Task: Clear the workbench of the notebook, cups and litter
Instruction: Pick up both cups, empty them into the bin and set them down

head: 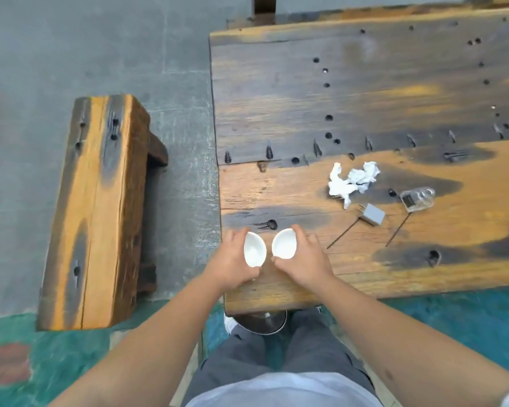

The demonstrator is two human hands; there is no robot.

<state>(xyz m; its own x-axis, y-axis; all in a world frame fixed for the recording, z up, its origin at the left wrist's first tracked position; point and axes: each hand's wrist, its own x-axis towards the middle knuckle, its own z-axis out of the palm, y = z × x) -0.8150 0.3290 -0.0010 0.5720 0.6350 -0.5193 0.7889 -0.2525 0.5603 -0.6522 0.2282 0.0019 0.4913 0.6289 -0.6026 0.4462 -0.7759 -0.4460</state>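
Note:
Two small white cups sit side by side near the workbench's [365,83] near left corner. My left hand [232,264] grips the left cup [254,252] between thumb and fingers. My right hand [304,261] grips the right cup [283,247] the same way. Both cups tilt toward each other and look empty. Crumpled white tissue [351,182] lies on the bench further back and to the right. A clear plastic wrapper [417,198] lies right of the tissue. No notebook is in view.
A grey plug adapter [372,214] lies between the tissue and the wrapper, with two thin sticks [344,232] near it. A wooden bench seat [97,207] stands on the floor to the left. A metal bin [262,321] shows under the workbench edge by my legs.

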